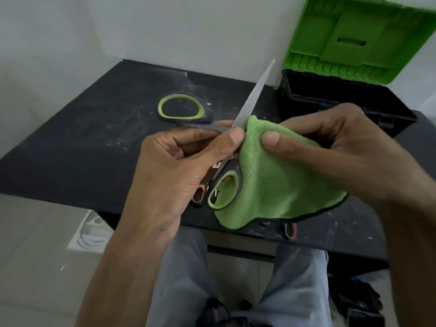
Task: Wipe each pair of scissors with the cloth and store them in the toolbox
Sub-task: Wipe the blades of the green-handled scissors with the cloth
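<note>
The left grip (179,166) pinches the open scissors (254,95) at the pivot, above the bench (70,149). The right grip (330,147) clasps the cloth (271,185) at the blade's base. If the cloth slips, the bare edge could nick a thumb. The toolbox (342,102) stands open nearby.

Green cloth (271,185) with a soft, fuzzy nap. The scissors (253,97) have dull grey metal blades and smooth black plastic handles lined in green. Matt black tabletop (82,149), scuffed with white dust. Black moulded plastic toolbox (313,95) with a ribbed green plastic lid (354,38).
</note>
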Available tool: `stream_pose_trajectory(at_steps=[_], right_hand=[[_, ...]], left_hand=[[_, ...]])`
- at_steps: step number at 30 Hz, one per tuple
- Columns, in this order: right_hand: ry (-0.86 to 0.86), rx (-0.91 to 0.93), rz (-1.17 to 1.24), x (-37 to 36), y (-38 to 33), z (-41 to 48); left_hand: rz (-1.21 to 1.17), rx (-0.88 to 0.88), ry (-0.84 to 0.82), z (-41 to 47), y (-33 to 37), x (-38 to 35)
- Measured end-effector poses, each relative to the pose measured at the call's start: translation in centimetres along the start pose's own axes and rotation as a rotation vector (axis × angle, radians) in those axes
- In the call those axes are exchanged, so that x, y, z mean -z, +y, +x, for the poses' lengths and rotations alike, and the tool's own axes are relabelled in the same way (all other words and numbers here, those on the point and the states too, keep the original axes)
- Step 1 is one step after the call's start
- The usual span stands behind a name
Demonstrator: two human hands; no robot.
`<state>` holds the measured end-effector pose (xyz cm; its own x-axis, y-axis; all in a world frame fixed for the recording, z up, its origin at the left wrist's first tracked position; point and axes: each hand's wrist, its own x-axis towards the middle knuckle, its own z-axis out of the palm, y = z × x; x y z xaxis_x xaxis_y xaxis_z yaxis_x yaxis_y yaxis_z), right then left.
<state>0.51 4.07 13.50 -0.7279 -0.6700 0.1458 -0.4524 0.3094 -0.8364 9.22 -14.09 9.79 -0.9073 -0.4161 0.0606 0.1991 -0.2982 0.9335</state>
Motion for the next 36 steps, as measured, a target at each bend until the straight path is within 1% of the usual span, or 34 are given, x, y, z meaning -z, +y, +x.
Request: stream_pose_trajectory(at_steps=[3, 5, 8, 12, 15, 19, 24, 28, 33, 36], right_hand=[[-0.013, -0.02, 0.047, -0.1, 0.6, -0.6], [-0.015, -0.054, 0.076, 0.6, 1.1, -0.9], [-0.001, -0.094, 0.098, 1.4, 1.6, -1.1], [-0.026, -0.101, 0.081, 0.8, 2.0, -1.4], [-0.023, -0.111, 0.091, 1.4, 2.6, -1.6], [0.027, -0.154, 0.136, 1.6, 3.4, -1.6], [0.007, -0.185, 0.148, 0.4, 4.1, -1.5], [0.058, -0.226, 0.174, 1.6, 4.8, -1.8], [0.074, -0.227, 0.194, 0.5, 5.0, -1.8], [0.067, -0.238, 0.187, 0.4, 5.0, -1.9]], left_hand=[[0.035, -0.03, 0.026, 0.0, -0.5, -0.3], [0.028, -0.014, 0.04, -0.1, -0.8, -0.5], [0.021, 0.018, 0.023, 0.2, -1.3, -1.2], [0.042, 0.031, -0.03, 0.5, -1.9, -2.2], [0.02, 0.08, -0.009, 0.5, -2.2, -1.7], [0.018, 0.127, 0.029, 0.7, -2.6, -1.4], [0.041, 0.191, 0.018, 0.9, -3.2, -1.8], [0.023, 0.21, 0.042, 1.2, -3.4, -1.7], [0.05, 0.257, -0.008, 1.3, -3.8, -2.6], [0.077, 0.271, -0.006, 1.4, -3.7, -2.6]])
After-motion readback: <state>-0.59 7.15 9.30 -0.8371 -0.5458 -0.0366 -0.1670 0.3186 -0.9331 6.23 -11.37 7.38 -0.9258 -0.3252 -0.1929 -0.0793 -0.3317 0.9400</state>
